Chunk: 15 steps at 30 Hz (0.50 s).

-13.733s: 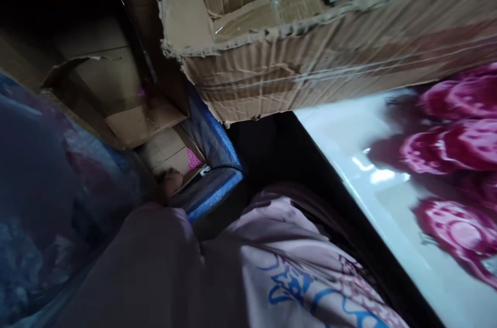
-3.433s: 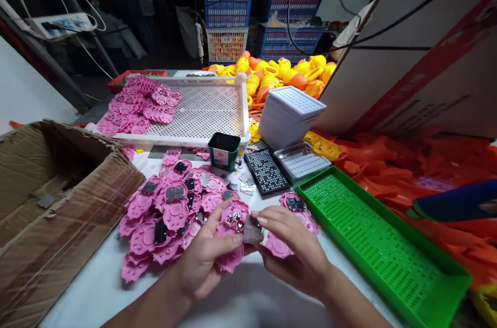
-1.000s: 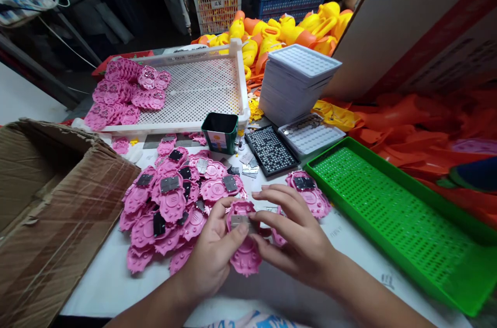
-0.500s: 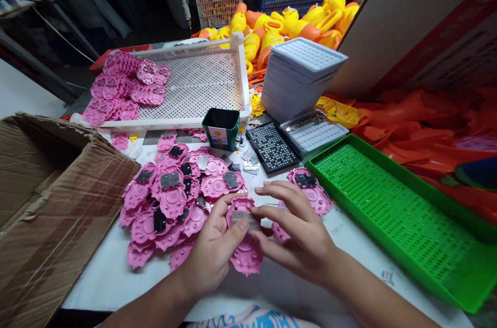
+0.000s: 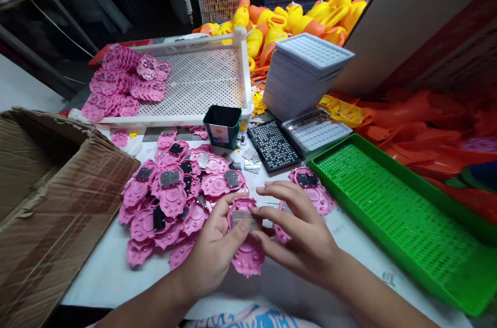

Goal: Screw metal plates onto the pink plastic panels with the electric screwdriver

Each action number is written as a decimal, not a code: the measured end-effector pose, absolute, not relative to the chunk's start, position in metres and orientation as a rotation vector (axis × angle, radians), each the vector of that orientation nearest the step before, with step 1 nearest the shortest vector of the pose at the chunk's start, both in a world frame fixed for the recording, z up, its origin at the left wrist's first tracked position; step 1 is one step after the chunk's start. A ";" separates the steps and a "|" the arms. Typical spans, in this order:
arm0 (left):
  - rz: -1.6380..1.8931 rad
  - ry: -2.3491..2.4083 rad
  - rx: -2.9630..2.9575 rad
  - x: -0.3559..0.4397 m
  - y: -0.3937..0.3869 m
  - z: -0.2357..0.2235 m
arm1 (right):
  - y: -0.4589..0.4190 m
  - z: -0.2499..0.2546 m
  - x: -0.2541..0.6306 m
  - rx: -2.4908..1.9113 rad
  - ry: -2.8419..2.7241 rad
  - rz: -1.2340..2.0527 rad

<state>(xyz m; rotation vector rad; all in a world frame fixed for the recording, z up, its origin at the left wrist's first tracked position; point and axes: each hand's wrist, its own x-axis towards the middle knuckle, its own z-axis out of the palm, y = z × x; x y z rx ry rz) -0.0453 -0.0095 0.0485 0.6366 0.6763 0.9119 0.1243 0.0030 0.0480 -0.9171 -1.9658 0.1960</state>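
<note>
My left hand (image 5: 217, 245) grips a pink plastic toy casing (image 5: 248, 258), its thumb lying on a grey metal plate (image 5: 241, 215) set across the casing's middle. From the other side, the index finger and thumb of my right hand (image 5: 297, 232) close on the plate's right edge, while its other fingers stretch out above. To the left lies a heap of similar pink casings (image 5: 173, 201), many bearing dark or silvery plates. Another pink casing with a dark plate (image 5: 308, 180) rests beyond my right hand, and one more is partly hidden behind the fingers.
A white perforated crate (image 5: 202, 79) with stacked pink casings stands at the back. Near it are a dark green cup (image 5: 221, 129), a black tray (image 5: 275, 147) and stacked white trays (image 5: 306, 77). A green basket (image 5: 392, 219) lies right; a cardboard box (image 5: 73, 188) stands left.
Both hands keep the same hold on the casing and plate. The view has shifted very slightly; nothing else has visibly moved.
</note>
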 end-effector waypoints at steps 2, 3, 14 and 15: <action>0.914 0.656 0.644 -0.045 -0.010 0.048 | 0.003 0.049 0.124 -0.916 -1.962 0.192; 0.914 0.651 0.644 -0.045 -0.010 0.048 | 0.003 0.050 0.124 -0.915 -1.960 0.193; 0.894 0.718 0.649 -0.045 -0.008 0.052 | 0.005 0.046 0.123 -0.909 -1.979 0.161; 0.891 0.740 0.651 -0.045 -0.008 0.052 | 0.005 0.047 0.123 -0.905 -1.987 0.152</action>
